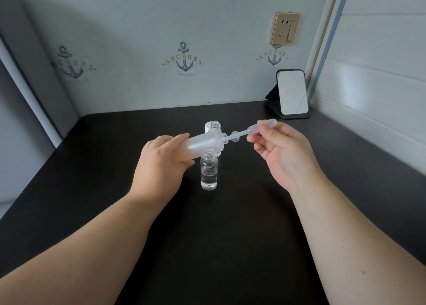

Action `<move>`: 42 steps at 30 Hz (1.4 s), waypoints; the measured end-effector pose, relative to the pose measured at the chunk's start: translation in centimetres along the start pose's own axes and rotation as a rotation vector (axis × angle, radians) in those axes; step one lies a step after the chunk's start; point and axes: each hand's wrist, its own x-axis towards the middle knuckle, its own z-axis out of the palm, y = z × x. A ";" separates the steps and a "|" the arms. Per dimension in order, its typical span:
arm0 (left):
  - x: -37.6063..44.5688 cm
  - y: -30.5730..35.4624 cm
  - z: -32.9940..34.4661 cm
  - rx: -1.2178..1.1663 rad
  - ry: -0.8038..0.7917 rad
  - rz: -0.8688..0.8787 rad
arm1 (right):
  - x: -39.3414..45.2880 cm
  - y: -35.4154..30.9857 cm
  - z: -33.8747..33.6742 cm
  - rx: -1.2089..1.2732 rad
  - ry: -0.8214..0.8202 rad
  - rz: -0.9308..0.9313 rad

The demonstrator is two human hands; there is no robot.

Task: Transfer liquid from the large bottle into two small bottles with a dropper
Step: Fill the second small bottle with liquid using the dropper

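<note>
My left hand (161,164) grips the large frosted bottle (202,144), tilted almost level with its open neck pointing right. My right hand (283,148) pinches the bulb of a clear plastic dropper (253,129), whose thin tip reaches into the large bottle's neck. In front of the large bottle a small clear bottle (209,169) stands upright and uncapped, with clear liquid in its lower part. A second small bottle (214,126) stands uncapped behind, mostly hidden by the large bottle.
A small clear cap (235,136) lies on the black table (230,235) behind the dropper. A white cap (208,127) sits beside the far small bottle. A small mirror on a black stand (291,93) stands at the back right, near the wall.
</note>
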 end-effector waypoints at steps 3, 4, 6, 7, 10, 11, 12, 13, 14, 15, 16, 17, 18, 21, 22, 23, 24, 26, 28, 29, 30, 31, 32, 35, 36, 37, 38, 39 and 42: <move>0.1 -0.2 0.0 -0.001 0.007 -0.015 | 0.2 -0.3 -0.4 0.103 0.047 0.014; 0.1 -0.2 0.0 -0.005 0.011 -0.026 | 0.2 -0.4 -0.7 0.136 0.062 0.013; 0.1 -0.3 0.0 -0.009 0.010 -0.048 | 0.3 -0.7 -1.0 0.192 0.089 0.014; 0.1 -0.4 -0.1 -0.011 0.009 -0.060 | 0.3 -0.8 -1.0 0.225 0.110 0.014; 0.2 -0.6 -0.2 -0.047 0.022 -0.106 | 0.5 -1.0 -1.4 0.360 0.209 0.020; 0.3 -0.6 -0.2 -0.061 0.028 -0.120 | 0.6 -1.1 -1.5 0.401 0.242 0.023; 0.3 -0.6 -0.3 -0.071 0.035 -0.131 | 0.7 -1.1 -1.7 0.428 0.265 0.023; 0.4 -0.6 -0.3 -0.080 0.041 -0.139 | 0.7 -1.1 -1.8 0.447 0.279 0.021; 0.4 -0.6 -0.4 -0.089 0.047 -0.145 | 0.7 -1.1 -1.9 0.458 0.288 0.020; 0.4 -0.5 -0.4 -0.101 0.050 -0.151 | 0.7 -1.2 -1.9 0.471 0.295 0.018; 0.4 -0.5 -0.5 -0.118 0.050 -0.157 | 0.7 -1.2 -1.9 0.482 0.300 0.015; 0.4 -0.5 -0.6 -0.139 0.048 -0.163 | 0.7 -1.2 -2.0 0.487 0.302 0.012; 0.4 -0.4 -0.6 -0.163 0.046 -0.171 | 0.6 -1.2 -2.0 0.492 0.303 0.009; 0.2 -0.2 -0.6 -0.233 0.023 -0.222 | 0.7 -1.2 -1.9 0.512 0.307 0.005; 0.2 -0.2 -0.5 -0.246 0.017 -0.237 | 0.7 -1.2 -1.9 0.519 0.307 0.003; 0.1 -0.1 -0.5 -0.253 0.013 -0.245 | 0.7 -1.1 -1.9 0.522 0.304 0.001; 0.1 -0.1 -0.4 -0.257 0.008 -0.251 | 0.7 -1.1 -1.9 0.522 0.300 0.000; 0.1 0.0 -0.4 -0.257 -0.006 -0.262 | 0.7 -1.1 -1.9 0.514 0.295 0.000; 0.1 0.1 -0.4 -0.249 -0.017 -0.265 | 0.7 -1.1 -1.9 0.508 0.293 0.000; 0.1 0.2 -0.4 -0.250 -0.022 -0.266 | 0.7 -1.1 -1.9 0.509 0.291 0.000; 0.1 0.1 -0.4 -0.256 -0.029 -0.268 | 0.7 -1.1 -1.9 0.512 0.288 0.000; 0.2 0.1 -0.4 -0.264 -0.036 -0.271 | 0.7 -1.1 -1.9 0.513 0.288 0.001; 0.2 0.1 -0.3 -0.270 -0.041 -0.271 | 0.7 -1.1 -1.9 0.513 0.288 0.001; 0.2 0.0 -0.2 -0.277 -0.055 -0.266 | 0.8 -1.1 -1.9 0.506 0.284 -0.007; 0.2 0.0 -0.3 -0.280 -0.062 -0.265 | 0.8 -1.1 -2.0 0.501 0.283 -0.009; 0.1 0.0 -0.3 -0.284 -0.069 -0.264 | 0.8 -1.1 -2.0 0.493 0.281 -0.009; 0.1 0.0 -0.3 -0.291 -0.078 -0.265 | 0.8 -1.1 -2.0 0.484 0.280 -0.010; 0.1 0.1 -0.3 -0.306 -0.086 -0.267 | 0.8 -1.1 -1.9 0.476 0.277 -0.010; -0.1 0.0 -0.5 -0.375 -0.089 -0.275 | 0.8 -1.2 -1.9 0.471 0.281 -0.009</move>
